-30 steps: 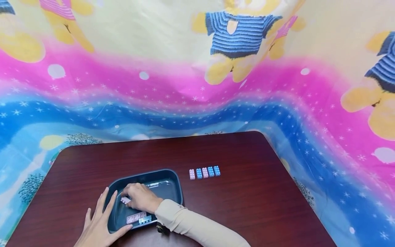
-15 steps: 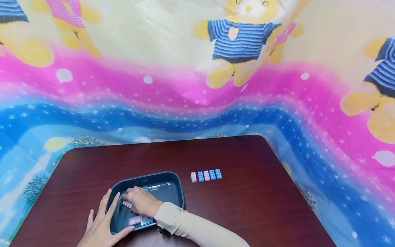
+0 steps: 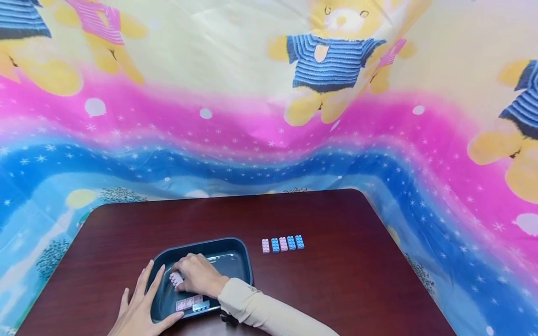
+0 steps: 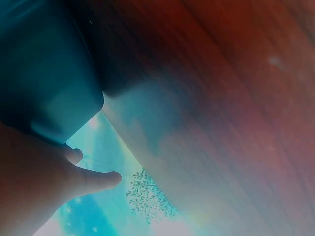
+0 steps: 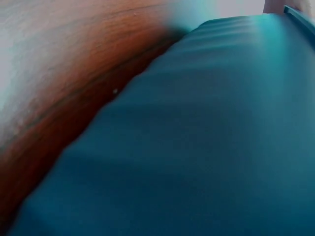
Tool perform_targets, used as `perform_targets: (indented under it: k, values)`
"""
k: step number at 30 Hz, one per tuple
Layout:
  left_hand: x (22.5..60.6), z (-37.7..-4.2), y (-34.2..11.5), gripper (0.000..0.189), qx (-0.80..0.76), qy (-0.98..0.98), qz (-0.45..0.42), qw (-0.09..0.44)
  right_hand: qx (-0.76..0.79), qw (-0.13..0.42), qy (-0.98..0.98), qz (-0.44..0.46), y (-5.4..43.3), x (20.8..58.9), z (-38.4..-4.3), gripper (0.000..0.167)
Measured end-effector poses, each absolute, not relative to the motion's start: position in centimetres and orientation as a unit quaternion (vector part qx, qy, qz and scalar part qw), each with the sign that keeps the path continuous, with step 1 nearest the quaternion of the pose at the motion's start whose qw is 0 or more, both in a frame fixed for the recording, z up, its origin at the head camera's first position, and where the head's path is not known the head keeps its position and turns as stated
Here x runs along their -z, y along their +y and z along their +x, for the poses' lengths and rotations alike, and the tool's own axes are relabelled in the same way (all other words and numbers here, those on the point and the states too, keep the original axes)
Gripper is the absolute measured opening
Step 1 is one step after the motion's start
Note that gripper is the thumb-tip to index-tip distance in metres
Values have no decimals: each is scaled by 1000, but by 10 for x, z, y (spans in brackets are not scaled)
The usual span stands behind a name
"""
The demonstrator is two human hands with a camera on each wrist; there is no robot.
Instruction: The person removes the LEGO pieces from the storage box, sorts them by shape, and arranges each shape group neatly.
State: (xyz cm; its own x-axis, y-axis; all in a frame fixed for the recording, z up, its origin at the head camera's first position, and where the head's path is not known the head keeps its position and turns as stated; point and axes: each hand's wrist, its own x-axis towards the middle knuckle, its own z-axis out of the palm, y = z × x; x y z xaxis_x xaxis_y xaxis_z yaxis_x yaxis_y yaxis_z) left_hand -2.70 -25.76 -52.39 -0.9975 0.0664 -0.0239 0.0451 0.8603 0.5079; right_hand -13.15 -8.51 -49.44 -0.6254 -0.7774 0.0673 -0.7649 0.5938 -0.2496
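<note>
head view: right hand (image 3: 202, 276) pinches pink brick (image 3: 175, 280).

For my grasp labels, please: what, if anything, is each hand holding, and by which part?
The right hand pinches a pink brick, seemingly by its ends; exact contact is partly hidden. The left hand only touches the tray.

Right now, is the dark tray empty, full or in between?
In between: the dark tray has a blue brick inside its near wall, yet bare floor shows; the right hand hides some.
</note>
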Motion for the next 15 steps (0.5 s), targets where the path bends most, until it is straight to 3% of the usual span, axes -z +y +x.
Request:
perform_targets:
  k: [5,15]
  values:
    - [526,-23,-261,126,-270,962,24,23,187,53,888,-417,-78,494,-132,44]
    - [521,-27,-259,124,-261,965,37,10,262,57,869,-416,-49,496,-145,42]
